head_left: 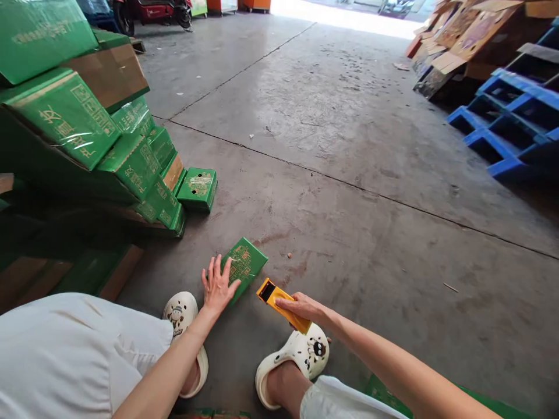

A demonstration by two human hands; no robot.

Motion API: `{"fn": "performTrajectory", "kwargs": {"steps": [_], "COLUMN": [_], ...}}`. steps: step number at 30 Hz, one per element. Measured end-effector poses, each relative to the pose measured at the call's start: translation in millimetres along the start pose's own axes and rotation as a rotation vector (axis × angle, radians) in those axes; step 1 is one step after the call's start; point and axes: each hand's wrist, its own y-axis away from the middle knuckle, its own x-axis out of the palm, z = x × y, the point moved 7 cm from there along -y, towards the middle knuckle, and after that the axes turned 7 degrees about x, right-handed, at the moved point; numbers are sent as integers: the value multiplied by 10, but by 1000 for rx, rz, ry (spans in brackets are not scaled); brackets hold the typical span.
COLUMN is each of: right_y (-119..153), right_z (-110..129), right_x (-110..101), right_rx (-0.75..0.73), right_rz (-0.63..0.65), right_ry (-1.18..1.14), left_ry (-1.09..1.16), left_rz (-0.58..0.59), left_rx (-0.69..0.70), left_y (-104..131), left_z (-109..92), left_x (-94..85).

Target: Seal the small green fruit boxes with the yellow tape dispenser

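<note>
A small green printed carton lies on the concrete floor between my feet and slightly ahead of them. On its near left part rests my left hand, fingers spread. My right hand is closed around a yellow handheld tool with a black end; its exact kind is unclear. The tool's black end points toward the carton, with a short gap between them. Part of the carton's left side is hidden under my left hand.
Green cartons are stacked at the left, with one small green box on the floor beside them. Blue pallets and open brown cardboard boxes stand at the right. A red scooter is at the back. My white clogs flank the work area.
</note>
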Motion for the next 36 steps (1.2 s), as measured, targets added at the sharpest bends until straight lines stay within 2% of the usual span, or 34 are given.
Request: {"fn": "performTrajectory", "kwargs": {"steps": [2,5,9,13,17,19,21,23,25,28,31,34,36], "right_y": [-80,-203,-246,-161,-158,-204,-257,-308,-356,-415,-385,-226,-110], "right_z": [-6,12,86,397,988,1276,1516,1689,1796,1863,1834,1616,1344], "right_x": [37,92,99,49,130,211,275,307,317,304,277,277,269], "right_rx": [13,27,9,-51,-139,-149,-153,-153,-152,-149,-180,-198,-125], "right_rz": [7,13,100,163,159,132,91,45,12,-29,-45,44,104], "right_ry": [38,78,77,44,-35,-62,-77,-72,-60,-34,-32,-83,-106], "left_ry": [-71,-180,-203,-51,200,239,145,-4,-119,-263,-334,-325,-301], "left_rz": [54,117,156,259,319,242,90,-46,-88,-136,-175,-150,-109], "left_rx": [16,-2,7,-49,-66,-77,-114,-103,-35,-24,-40,-48,-48], "left_y": [117,196,76,-235,-561,-632,-600,-490,-378,-303,-377,-508,-576], "left_z": [-139,-192,-130,172,572,702,747,653,475,324,316,391,446], "left_x": [114,201,91,-142,-400,-529,-634,-659,-567,-447,-446,-494,-513]}}
